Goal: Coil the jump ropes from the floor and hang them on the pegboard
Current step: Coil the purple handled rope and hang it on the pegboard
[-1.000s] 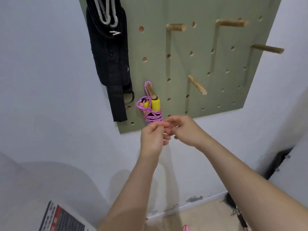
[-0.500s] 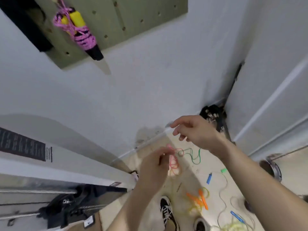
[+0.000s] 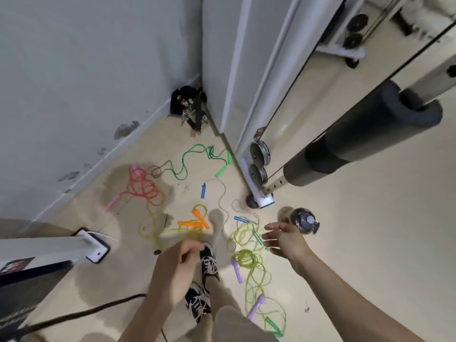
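Hands (image 3: 176, 262) (image 3: 286, 239) down off the pegboard, loose and empty above the scattered jump ropes (image 3: 195, 222).

L hand (image 3: 178, 261) loosely curled, R hand (image 3: 283, 239) fingers spread, arms out fwd

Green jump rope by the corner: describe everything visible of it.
The green jump rope is a thin, plastic-looking cord with two brighter green handles, both near the foot of the white frame. It lies uncoiled in loose waves on the beige floor, one loop beside the pink-handled rope. Neither the left hand nor the right hand touches it.
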`<state>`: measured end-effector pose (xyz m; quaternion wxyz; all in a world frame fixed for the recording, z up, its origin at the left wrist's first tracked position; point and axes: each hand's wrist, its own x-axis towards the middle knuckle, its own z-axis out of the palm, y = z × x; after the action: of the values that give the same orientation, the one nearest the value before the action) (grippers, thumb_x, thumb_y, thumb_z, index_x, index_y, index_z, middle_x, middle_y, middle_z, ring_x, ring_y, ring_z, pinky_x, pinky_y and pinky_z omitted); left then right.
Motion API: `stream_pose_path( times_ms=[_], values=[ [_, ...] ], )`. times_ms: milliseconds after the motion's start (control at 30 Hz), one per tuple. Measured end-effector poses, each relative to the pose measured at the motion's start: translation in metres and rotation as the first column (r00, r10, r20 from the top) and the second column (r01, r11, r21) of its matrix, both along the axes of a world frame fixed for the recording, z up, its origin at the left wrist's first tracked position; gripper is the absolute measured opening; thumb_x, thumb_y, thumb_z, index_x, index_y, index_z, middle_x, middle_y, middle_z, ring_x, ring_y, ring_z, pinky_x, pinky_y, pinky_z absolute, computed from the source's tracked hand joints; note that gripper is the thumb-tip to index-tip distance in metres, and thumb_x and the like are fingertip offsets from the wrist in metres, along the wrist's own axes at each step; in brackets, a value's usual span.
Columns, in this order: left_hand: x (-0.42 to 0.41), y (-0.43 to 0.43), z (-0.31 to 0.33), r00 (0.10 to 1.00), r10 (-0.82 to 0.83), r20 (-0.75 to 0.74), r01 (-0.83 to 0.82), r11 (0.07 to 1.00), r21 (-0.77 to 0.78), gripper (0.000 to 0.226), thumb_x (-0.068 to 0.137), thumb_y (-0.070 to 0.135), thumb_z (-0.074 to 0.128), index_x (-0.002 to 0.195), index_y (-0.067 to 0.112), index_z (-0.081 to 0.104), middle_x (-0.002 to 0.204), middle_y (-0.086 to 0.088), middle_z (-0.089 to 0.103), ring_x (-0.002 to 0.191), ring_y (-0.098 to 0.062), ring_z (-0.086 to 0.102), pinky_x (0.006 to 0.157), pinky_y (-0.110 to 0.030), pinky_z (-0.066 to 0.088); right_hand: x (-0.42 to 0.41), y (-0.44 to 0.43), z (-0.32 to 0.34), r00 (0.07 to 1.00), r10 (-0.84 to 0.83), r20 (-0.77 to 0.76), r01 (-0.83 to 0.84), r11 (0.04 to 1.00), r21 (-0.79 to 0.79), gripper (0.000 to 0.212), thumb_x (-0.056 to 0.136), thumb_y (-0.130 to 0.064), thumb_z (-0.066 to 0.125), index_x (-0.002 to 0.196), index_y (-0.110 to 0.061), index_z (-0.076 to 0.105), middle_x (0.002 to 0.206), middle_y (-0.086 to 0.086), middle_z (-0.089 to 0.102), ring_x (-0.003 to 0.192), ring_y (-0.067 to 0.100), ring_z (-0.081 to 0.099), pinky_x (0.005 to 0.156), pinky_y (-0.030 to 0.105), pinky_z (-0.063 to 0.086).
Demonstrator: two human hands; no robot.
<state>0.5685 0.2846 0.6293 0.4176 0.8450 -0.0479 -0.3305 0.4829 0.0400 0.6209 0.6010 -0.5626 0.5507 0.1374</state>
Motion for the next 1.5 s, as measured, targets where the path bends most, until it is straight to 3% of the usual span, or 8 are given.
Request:
stream_pose_path(
  times_ms=[367,600,767,967,1100,1233,1433,1500],
  values=[
    [-0.119,-0.073,-0.162,0.958,-0.155,-0.241,0.176,0.982,0.067,0.031,0.087,0.007,0.051,0.080,0.034,0.062,0.074,0.013,0.064,0.074,-0.008,0.058,0.068,-0.014,0.040,-0.134,-0.056,-0.115,0.976,0.156,-0.151,-0.162,0.987,-0.026,0.020,0.096,-0.008,0.053,0.110,-0.015,0.066,0.110,0.008,0.070,0.098,0.021,0.060,0.076,0.030,0.047],
    [-0.176,-0.125,-0.373,0.956,-0.075,-0.284,0.159,0.944,0.288,0.021,0.093,0.019,0.049,0.101,0.022,0.069,0.109,0.000,0.069,0.106,-0.022,0.061,0.086,-0.029,0.042,-0.151,-0.076,-0.348,0.953,0.277,-0.126,-0.269,0.960,0.080,0.042,0.092,-0.003,0.055,0.127,-0.025,0.051,0.124,0.008,0.056,0.086,0.016,0.056,0.069,0.030,0.047],
    [-0.242,-0.157,-0.548,0.901,-0.152,-0.407,0.288,0.910,0.298,0.019,0.094,0.021,0.051,0.101,0.014,0.068,0.109,-0.009,0.067,0.108,-0.024,0.061,0.089,-0.032,0.043,-0.200,-0.084,-0.522,0.960,0.187,-0.209,-0.160,0.977,0.141,0.048,0.092,0.004,0.050,0.135,-0.015,0.043,0.089,0.006,0.057,0.070,0.019,0.050,0.061,0.029,0.044],
    [-0.321,-0.157,-0.677,0.847,-0.055,-0.529,0.319,0.848,0.424,0.052,0.089,0.026,0.058,0.134,0.013,0.037,0.121,-0.014,0.059,0.111,-0.033,0.057,0.086,-0.034,0.042,-0.264,-0.064,-0.655,0.840,0.309,-0.445,-0.248,0.950,0.192,0.030,0.086,-0.016,0.064,0.113,-0.015,0.050,0.098,0.006,0.054,0.069,0.013,0.048,0.066,0.029,0.044],
    [-0.344,-0.167,-0.698,0.857,0.192,-0.479,0.058,0.887,0.458,0.027,0.080,0.027,0.062,0.096,0.022,0.042,0.090,-0.001,0.059,0.080,-0.026,0.057,0.058,-0.032,0.037,-0.285,-0.033,-0.690,0.868,0.252,-0.427,-0.179,0.963,0.202,0.054,0.072,-0.026,0.079,0.109,-0.009,0.043,0.101,0.010,0.061,0.085,0.023,0.061,0.067,0.036,0.052],
    [-0.330,-0.184,-0.675,0.699,0.270,-0.662,-0.132,0.959,0.252,0.013,0.080,0.011,0.065,0.081,0.016,0.054,0.068,0.006,0.056,0.056,-0.002,0.052,0.043,-0.009,0.036,-0.278,-0.035,-0.673,0.905,0.221,-0.364,-0.149,0.965,0.216,0.011,0.085,-0.016,0.068,0.082,-0.006,0.066,0.070,0.010,0.064,0.062,0.025,0.061,0.055,0.034,0.050],
    [-0.277,-0.193,-0.560,0.464,0.149,-0.873,-0.438,0.895,-0.080,0.043,0.058,0.029,0.075,0.091,0.013,0.053,0.083,-0.009,0.065,0.076,-0.022,0.060,0.074,-0.029,0.045,-0.214,-0.069,-0.532,0.974,-0.081,-0.213,0.143,0.945,0.294,0.025,0.096,-0.025,0.060,0.090,-0.002,0.068,0.052,0.004,0.058,0.043,0.016,0.055,0.043,0.024,0.049],
    [-0.263,-0.195,-0.508,0.525,0.108,-0.844,-0.435,0.887,-0.157,0.045,0.067,0.033,0.078,0.101,0.017,0.054,0.097,-0.010,0.070,0.087,-0.022,0.065,0.089,-0.036,0.048,-0.184,-0.078,-0.472,0.966,-0.164,-0.197,0.225,0.911,0.344,0.025,0.092,-0.025,0.064,0.093,0.000,0.064,0.053,0.005,0.056,0.041,0.015,0.051,0.045,0.024,0.049]
  ],
)
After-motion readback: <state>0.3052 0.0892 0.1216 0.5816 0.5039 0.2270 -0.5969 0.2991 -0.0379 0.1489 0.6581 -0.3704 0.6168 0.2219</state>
